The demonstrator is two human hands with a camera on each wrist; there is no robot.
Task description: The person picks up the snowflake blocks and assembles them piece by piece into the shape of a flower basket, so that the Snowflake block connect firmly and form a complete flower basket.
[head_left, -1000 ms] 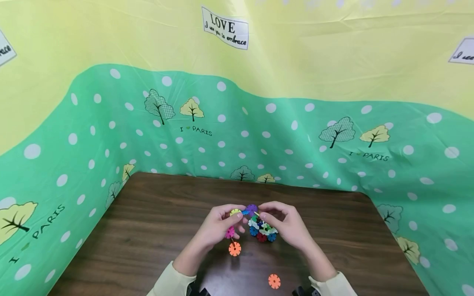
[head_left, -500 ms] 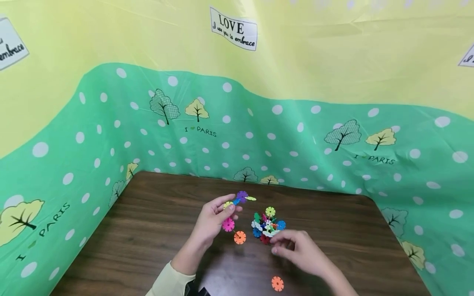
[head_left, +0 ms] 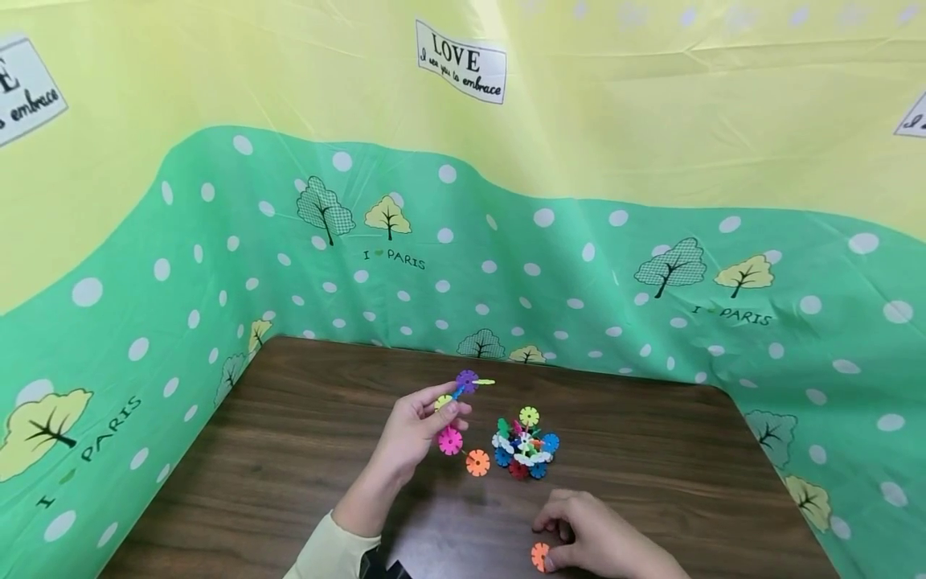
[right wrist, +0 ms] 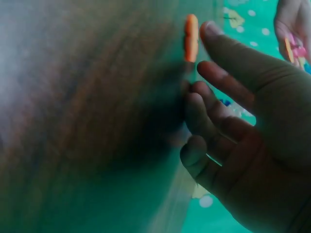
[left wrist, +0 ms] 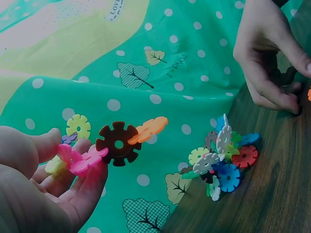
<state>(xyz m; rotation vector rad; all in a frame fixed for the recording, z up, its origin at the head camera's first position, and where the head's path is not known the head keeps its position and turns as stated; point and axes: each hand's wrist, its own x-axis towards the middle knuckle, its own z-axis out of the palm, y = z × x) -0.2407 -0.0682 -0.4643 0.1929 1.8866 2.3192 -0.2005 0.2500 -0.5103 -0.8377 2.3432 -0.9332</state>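
Note:
My left hand (head_left: 407, 430) pinches a chain of toothed plastic snowflake discs, raised over the table. From that hand run a purple disc (head_left: 467, 381) and a yellow one at the far end. On the near end hang a pink disc (head_left: 450, 441), a brown disc (left wrist: 118, 144) and an orange disc (head_left: 477, 462). Low at the front, my right hand (head_left: 589, 535) reaches a loose orange disc (head_left: 539, 556), its thumb tip right at the disc's edge. The right wrist view shows this loose orange disc (right wrist: 191, 39) edge-on beside the thumb, fingers loosely bent.
A many-coloured cluster of joined snowflake discs (head_left: 522, 454) stands on the dark wooden table (head_left: 325, 450), between and beyond the hands. Green and yellow patterned cloth (head_left: 434, 305) hangs around the table's back and sides.
My right hand has left the chain's far end, passed the cluster and come down to the loose orange disc. The left hand has drawn the chain slightly left, away from the cluster.

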